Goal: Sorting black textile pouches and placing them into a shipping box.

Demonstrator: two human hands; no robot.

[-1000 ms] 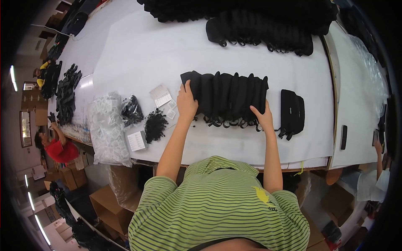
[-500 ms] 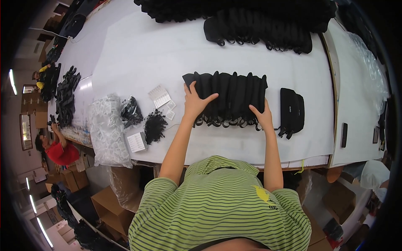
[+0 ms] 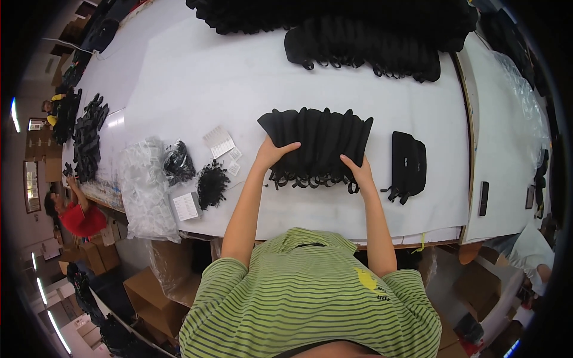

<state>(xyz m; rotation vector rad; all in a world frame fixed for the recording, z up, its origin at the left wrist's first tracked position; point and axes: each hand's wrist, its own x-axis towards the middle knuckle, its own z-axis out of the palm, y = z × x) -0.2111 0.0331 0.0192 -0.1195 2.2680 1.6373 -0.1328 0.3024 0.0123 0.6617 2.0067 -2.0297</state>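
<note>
A row of black fabric pouches [image 3: 322, 140] is pressed together side by side on the white table, with small loops hanging along its near edge. At the row's left end, my left hand [image 3: 274, 156] grips it, thumb laid on top and the other fingers hidden beneath or behind. My right hand [image 3: 359, 174] holds the right end the same way, its fingers also mostly out of sight. To the right of the row lie a couple of overlapping black zip pouches [image 3: 409, 167], apart from my hand.
Left of my arm lie a bunch of black cords [image 3: 212, 185], white cards [image 3: 186, 206], a bag of small black parts [image 3: 179, 162] and a clear bag of white packets [image 3: 146, 191]. More black pouches [image 3: 364, 51] line the far side. A phone [image 3: 483, 198] rests at right; a person in red [image 3: 83, 219] works at left.
My fingers have closed round the ends of the pouch row, and its far edge now fans out wider than its near edge. The whole view has shifted slightly.
</note>
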